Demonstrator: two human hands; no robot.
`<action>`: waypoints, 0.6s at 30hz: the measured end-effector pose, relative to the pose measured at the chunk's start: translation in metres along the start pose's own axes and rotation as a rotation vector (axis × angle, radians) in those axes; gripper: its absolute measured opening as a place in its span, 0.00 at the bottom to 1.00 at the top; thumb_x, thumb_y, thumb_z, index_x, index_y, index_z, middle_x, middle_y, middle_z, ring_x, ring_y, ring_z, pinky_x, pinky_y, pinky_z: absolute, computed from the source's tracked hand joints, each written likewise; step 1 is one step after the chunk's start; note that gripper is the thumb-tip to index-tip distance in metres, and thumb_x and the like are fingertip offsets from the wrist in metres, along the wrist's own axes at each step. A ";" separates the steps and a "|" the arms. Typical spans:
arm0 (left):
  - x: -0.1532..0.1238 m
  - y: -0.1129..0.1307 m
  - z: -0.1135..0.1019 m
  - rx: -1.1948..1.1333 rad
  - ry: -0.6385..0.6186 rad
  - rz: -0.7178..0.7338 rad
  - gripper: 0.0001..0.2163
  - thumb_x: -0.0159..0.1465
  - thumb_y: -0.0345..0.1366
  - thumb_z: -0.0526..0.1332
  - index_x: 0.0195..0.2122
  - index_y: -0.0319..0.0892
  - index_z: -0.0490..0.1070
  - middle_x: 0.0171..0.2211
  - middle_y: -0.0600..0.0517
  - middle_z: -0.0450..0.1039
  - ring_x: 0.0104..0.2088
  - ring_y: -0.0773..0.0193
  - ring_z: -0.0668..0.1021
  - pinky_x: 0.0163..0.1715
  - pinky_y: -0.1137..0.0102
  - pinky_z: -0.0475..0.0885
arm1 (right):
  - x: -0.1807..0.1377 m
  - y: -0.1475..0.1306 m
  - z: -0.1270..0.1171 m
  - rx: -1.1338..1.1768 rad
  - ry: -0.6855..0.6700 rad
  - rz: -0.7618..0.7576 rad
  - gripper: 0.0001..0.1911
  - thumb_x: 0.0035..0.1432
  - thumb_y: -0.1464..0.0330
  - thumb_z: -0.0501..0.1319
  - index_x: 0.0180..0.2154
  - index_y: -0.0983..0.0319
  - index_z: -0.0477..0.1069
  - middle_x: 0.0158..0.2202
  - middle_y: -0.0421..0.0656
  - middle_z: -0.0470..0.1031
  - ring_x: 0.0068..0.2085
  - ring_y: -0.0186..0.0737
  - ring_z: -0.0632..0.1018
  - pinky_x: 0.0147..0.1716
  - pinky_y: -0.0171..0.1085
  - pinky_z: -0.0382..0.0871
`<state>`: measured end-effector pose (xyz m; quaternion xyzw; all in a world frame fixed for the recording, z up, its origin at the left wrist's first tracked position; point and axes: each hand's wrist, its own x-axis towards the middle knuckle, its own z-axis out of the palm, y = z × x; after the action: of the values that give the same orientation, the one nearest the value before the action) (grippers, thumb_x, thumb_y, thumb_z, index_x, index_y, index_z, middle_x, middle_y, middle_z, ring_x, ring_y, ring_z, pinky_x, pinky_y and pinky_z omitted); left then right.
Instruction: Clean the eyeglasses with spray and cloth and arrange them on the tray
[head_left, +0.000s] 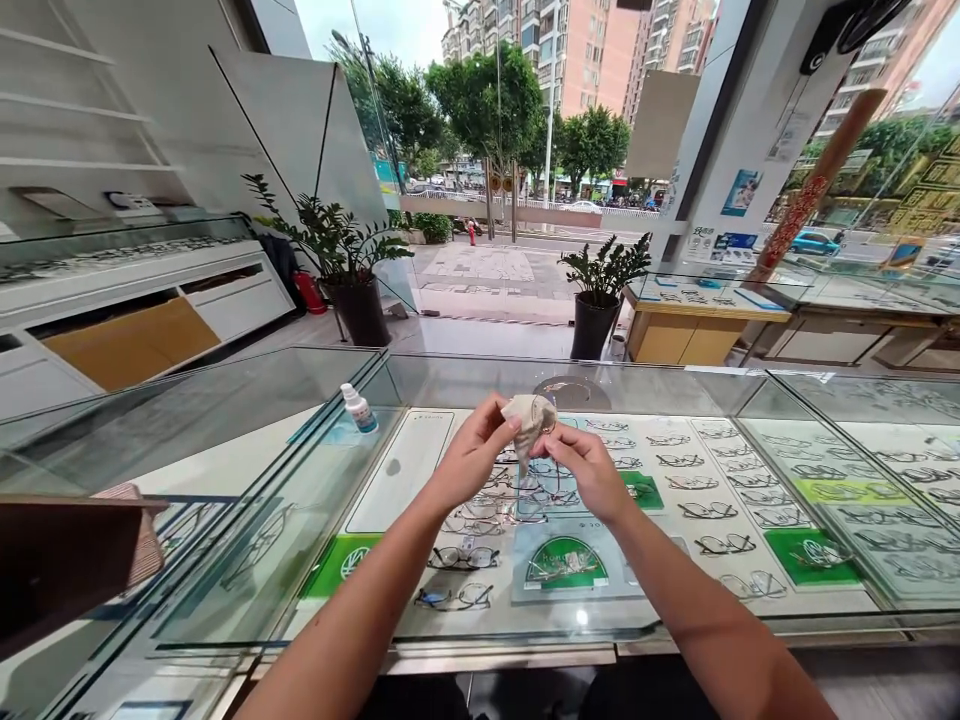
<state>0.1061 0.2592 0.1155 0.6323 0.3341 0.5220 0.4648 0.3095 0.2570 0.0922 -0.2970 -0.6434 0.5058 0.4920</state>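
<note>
Both my hands are raised together over the glass display counter point(315, 500). My left hand point(471, 455) pinches a beige cleaning cloth point(529, 418) from the left. My right hand point(589, 470) is closed on a thin-framed pair of glasses point(547, 468), which the cloth partly wraps, so only some of the frame shows. A small white bottle with a blue cap point(359, 408) stands on the counter glass to the left of my hands.
Under the glass lie several rows of glasses point(709, 510) on white trays with green cards point(814, 556). Two potted plants point(600, 295) stand on the floor beyond. A dark brown box point(67, 565) sits at the left edge. More display cases line the left and right walls.
</note>
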 end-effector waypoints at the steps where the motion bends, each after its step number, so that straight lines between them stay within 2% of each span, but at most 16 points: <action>1: -0.001 0.000 0.000 0.003 -0.014 0.003 0.19 0.70 0.55 0.66 0.39 0.43 0.68 0.34 0.55 0.70 0.36 0.64 0.72 0.40 0.68 0.69 | -0.001 0.000 0.001 -0.011 -0.005 0.006 0.20 0.69 0.49 0.66 0.36 0.58 0.83 0.36 0.43 0.81 0.42 0.45 0.78 0.49 0.43 0.69; 6: -0.001 0.001 0.001 0.076 -0.035 0.095 0.17 0.72 0.53 0.64 0.40 0.43 0.71 0.39 0.51 0.73 0.40 0.62 0.75 0.45 0.66 0.70 | -0.003 -0.005 0.005 0.006 -0.057 0.012 0.20 0.70 0.50 0.65 0.36 0.58 0.82 0.39 0.44 0.84 0.45 0.46 0.80 0.52 0.44 0.70; 8: -0.002 0.001 0.004 0.106 0.028 0.152 0.18 0.74 0.53 0.61 0.37 0.43 0.71 0.37 0.51 0.71 0.39 0.62 0.74 0.44 0.67 0.69 | -0.004 -0.007 0.008 0.044 -0.088 0.022 0.19 0.71 0.51 0.66 0.36 0.58 0.82 0.40 0.44 0.85 0.46 0.46 0.81 0.52 0.44 0.71; 10: -0.004 0.001 0.008 0.097 0.110 0.168 0.17 0.74 0.52 0.62 0.36 0.43 0.69 0.35 0.53 0.70 0.35 0.65 0.72 0.40 0.68 0.68 | -0.005 -0.009 0.010 0.077 -0.116 0.028 0.18 0.71 0.51 0.66 0.36 0.58 0.82 0.39 0.44 0.85 0.46 0.46 0.82 0.52 0.44 0.72; 12: -0.006 0.001 0.012 0.038 0.171 0.143 0.15 0.71 0.49 0.67 0.39 0.45 0.67 0.34 0.55 0.70 0.33 0.67 0.72 0.36 0.70 0.67 | -0.007 -0.010 0.012 0.105 -0.142 0.028 0.19 0.71 0.51 0.66 0.36 0.57 0.81 0.39 0.44 0.84 0.46 0.46 0.82 0.53 0.44 0.73; 14: -0.007 0.000 0.015 -0.047 0.203 0.102 0.18 0.67 0.48 0.72 0.42 0.46 0.64 0.35 0.56 0.71 0.33 0.68 0.74 0.36 0.71 0.68 | -0.007 -0.011 0.013 0.131 -0.162 0.023 0.19 0.71 0.51 0.66 0.36 0.57 0.81 0.39 0.44 0.84 0.47 0.46 0.82 0.53 0.44 0.73; 18: -0.005 0.001 0.016 -0.199 0.157 -0.036 0.24 0.62 0.52 0.76 0.43 0.46 0.63 0.34 0.56 0.74 0.30 0.68 0.75 0.33 0.72 0.69 | -0.008 -0.011 0.013 0.154 -0.168 0.015 0.18 0.71 0.51 0.66 0.36 0.58 0.81 0.40 0.44 0.84 0.47 0.46 0.82 0.53 0.44 0.73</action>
<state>0.1207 0.2500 0.1146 0.5341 0.3273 0.5921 0.5070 0.3018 0.2418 0.0994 -0.2197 -0.6393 0.5807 0.4537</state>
